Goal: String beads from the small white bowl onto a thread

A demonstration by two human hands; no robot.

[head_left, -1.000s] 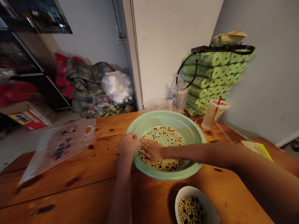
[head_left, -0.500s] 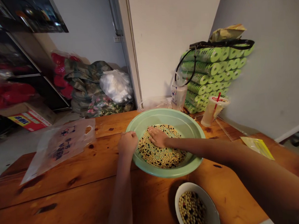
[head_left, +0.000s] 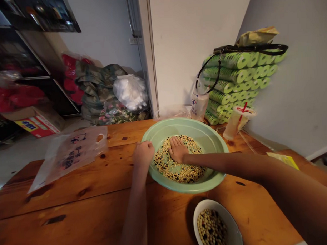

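Note:
A wide green plastic basin (head_left: 209,138) stands on the wooden table. Pale yellow and black beans (head_left: 186,173) lie spread over its bottom. My left hand (head_left: 143,154) is closed round the basin's left rim. Inside the basin, my right hand (head_left: 178,150) lies flat on the beans, palm down and fingers stretched out. Its palm is hidden, so I cannot see whether any beans stick to it. Nearer to me, a white bowl (head_left: 234,225) holds more yellow and dark beans (head_left: 211,228).
On the wooden table (head_left: 102,210), a printed plastic bag (head_left: 73,150) lies left of the basin. Behind it stand a bagged cup (head_left: 199,105) and a drink cup with a red straw (head_left: 237,123). A yellow packet (head_left: 284,160) lies right; green-wrapped rolls (head_left: 231,77) are stacked behind.
My right hand has slid a little rightward over the beans, its fingers now pointing farther from me. My left hand stays on the rim. The whole view has shifted slightly.

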